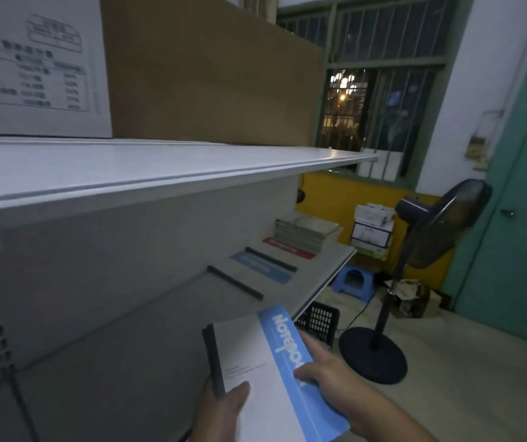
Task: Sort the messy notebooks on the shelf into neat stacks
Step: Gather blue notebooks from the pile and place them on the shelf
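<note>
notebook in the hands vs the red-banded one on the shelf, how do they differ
The held notebook has a blue band; the red-banded notebook a red one. The held notebook is gripped by the left hand at its dark spine and the right hand at its blue edge; the red-banded notebook lies flat on the lower shelf, untouched. Both have a coloured edge band.

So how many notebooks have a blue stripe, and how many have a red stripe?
Blue stripe: 2, the held notebook and the blue-stripe shelf notebook
Red stripe: 1, the red-stripe notebook
Total: 3
</note>
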Demonstrator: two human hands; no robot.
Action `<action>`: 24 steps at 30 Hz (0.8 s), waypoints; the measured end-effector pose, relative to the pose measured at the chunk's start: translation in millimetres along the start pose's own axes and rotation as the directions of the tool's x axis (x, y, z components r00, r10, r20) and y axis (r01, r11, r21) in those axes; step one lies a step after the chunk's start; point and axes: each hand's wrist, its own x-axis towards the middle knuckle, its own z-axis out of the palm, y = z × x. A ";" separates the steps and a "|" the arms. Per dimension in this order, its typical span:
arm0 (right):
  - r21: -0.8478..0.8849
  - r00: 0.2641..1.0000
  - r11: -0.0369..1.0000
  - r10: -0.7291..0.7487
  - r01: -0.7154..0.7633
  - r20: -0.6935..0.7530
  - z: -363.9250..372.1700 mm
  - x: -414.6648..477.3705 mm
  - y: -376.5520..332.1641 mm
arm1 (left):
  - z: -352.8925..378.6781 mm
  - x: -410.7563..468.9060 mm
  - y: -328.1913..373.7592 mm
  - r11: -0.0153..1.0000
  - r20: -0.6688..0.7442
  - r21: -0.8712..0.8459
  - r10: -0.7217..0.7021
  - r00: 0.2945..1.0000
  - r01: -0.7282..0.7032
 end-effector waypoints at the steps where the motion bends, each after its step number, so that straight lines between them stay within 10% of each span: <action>1: 0.003 1.000 1.000 -0.009 0.009 -0.018 -8.9 10.7 -2.9 | 7.8 13.5 2.3 1.000 0.013 0.005 0.009 1.000 -0.009; 10: 0.091 0.989 0.994 -0.053 0.066 -0.141 -80.6 103.1 -3.4 | 60.5 124.9 -4.6 0.992 -0.089 0.123 0.005 0.996 0.006; 15: -0.122 0.996 0.988 -0.094 0.094 0.001 -139.0 178.5 -28.0 | 114.4 200.5 -8.9 0.968 -0.153 0.248 0.072 0.986 -0.032; 24: -0.540 0.982 0.831 -0.183 0.131 -0.044 -248.6 334.3 -54.6 | 196.2 325.4 0.7 0.944 -0.321 0.183 -0.207 0.924 0.275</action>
